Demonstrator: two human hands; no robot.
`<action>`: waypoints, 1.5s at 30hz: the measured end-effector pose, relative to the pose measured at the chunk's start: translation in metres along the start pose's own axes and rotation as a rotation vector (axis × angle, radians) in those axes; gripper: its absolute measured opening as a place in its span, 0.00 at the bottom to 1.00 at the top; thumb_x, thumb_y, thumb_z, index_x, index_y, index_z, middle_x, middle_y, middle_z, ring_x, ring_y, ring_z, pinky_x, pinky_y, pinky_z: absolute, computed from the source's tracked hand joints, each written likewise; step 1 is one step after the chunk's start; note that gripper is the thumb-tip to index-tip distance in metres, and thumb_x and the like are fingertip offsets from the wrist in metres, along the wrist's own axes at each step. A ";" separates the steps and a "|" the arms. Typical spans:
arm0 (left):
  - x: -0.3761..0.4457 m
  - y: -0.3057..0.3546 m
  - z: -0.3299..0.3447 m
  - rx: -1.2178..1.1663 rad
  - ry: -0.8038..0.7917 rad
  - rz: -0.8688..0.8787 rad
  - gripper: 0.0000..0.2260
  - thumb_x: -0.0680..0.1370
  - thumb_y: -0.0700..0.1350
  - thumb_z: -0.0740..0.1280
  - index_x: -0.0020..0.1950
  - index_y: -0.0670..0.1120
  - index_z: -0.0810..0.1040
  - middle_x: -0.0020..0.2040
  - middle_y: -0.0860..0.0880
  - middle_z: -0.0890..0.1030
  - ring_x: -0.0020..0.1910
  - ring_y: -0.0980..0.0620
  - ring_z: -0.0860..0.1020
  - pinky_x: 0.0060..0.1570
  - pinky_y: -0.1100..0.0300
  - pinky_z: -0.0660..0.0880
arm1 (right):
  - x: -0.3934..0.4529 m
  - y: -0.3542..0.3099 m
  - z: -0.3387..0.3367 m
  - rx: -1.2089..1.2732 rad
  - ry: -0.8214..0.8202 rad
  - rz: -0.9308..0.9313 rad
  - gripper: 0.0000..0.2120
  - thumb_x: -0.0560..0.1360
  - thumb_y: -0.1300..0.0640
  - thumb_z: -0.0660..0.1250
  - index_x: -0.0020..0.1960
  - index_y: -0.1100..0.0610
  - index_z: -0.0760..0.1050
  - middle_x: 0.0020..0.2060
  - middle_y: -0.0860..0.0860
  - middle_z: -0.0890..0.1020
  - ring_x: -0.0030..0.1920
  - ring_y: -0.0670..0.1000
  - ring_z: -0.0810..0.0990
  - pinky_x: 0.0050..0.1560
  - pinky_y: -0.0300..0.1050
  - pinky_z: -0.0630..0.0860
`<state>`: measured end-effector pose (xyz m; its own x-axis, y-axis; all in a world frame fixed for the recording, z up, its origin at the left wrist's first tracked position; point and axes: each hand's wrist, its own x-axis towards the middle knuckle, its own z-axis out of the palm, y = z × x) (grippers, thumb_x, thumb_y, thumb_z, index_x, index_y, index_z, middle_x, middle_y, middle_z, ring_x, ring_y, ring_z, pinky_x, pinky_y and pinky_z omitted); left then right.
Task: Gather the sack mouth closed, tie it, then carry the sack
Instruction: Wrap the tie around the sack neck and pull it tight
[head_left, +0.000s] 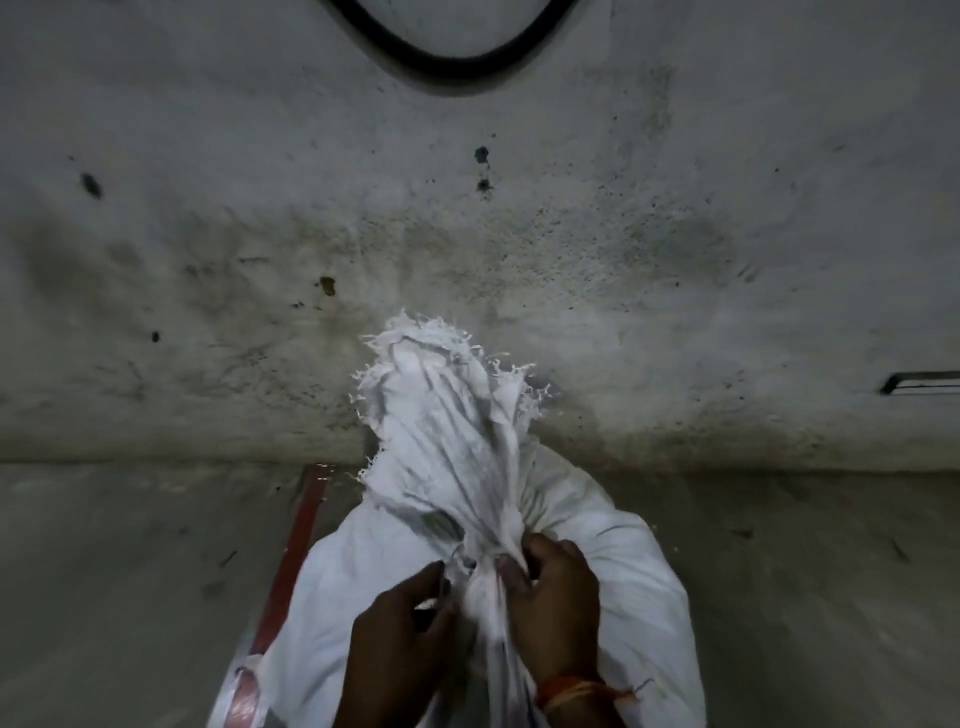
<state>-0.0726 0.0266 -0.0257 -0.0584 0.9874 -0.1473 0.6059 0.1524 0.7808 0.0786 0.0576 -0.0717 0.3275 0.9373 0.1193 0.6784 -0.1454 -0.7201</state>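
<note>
A white woven sack (613, 597) stands on the grey floor (104, 571) right up against a stained, speckled wall (519, 234). Its mouth (447, 415) is bunched into a tall, creased plume with frayed threads along the top edge, rising in front of the wall. Below the plume the cloth narrows to a tight neck (483, 571), and both hands are on that neck.

The left hand (400, 639) comes in from the lower left, fingers (426, 582) curled in toward the neck and seemingly pinching a thin bit of white string or cloth; the blur keeps me from telling exactly which. The right hand (556, 608) is clamped round the neck from the other side, fingers (545, 551) wrapped over the gathered cloth and the thumb pressed into it. An orange thread band (576, 693) sits on the right wrist.

A red strip (296, 551) runs along the floor beside the sack's left flank, partly hidden by it. High on the wall a black cable (447, 65) droops in a loop, and a dark bracket-like thing (919, 382) shows at the far right.
</note>
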 end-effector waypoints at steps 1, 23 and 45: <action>-0.005 -0.002 -0.002 -0.004 0.000 -0.028 0.16 0.72 0.50 0.73 0.49 0.73 0.78 0.36 0.76 0.80 0.38 0.74 0.80 0.49 0.72 0.76 | 0.000 0.000 -0.001 0.005 0.018 0.004 0.12 0.72 0.47 0.70 0.53 0.51 0.82 0.46 0.51 0.80 0.50 0.52 0.79 0.52 0.44 0.74; 0.020 -0.017 0.002 0.037 0.050 0.008 0.03 0.79 0.50 0.69 0.52 0.57 0.78 0.34 0.53 0.85 0.34 0.61 0.82 0.40 0.61 0.80 | 0.005 0.014 -0.016 0.085 -0.024 -0.079 0.09 0.76 0.51 0.69 0.52 0.53 0.83 0.44 0.49 0.84 0.49 0.50 0.79 0.53 0.43 0.75; 0.015 0.011 0.040 -1.221 -0.160 -0.379 0.10 0.82 0.33 0.62 0.58 0.39 0.80 0.35 0.42 0.77 0.26 0.56 0.74 0.22 0.69 0.71 | 0.014 0.032 -0.045 0.779 -0.483 0.271 0.14 0.68 0.65 0.71 0.53 0.58 0.84 0.50 0.58 0.86 0.52 0.58 0.85 0.57 0.56 0.80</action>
<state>-0.0349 0.0411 -0.0439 0.0798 0.8706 -0.4854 -0.5468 0.4454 0.7089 0.1341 0.0514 -0.0619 -0.0154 0.9575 -0.2880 -0.0665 -0.2884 -0.9552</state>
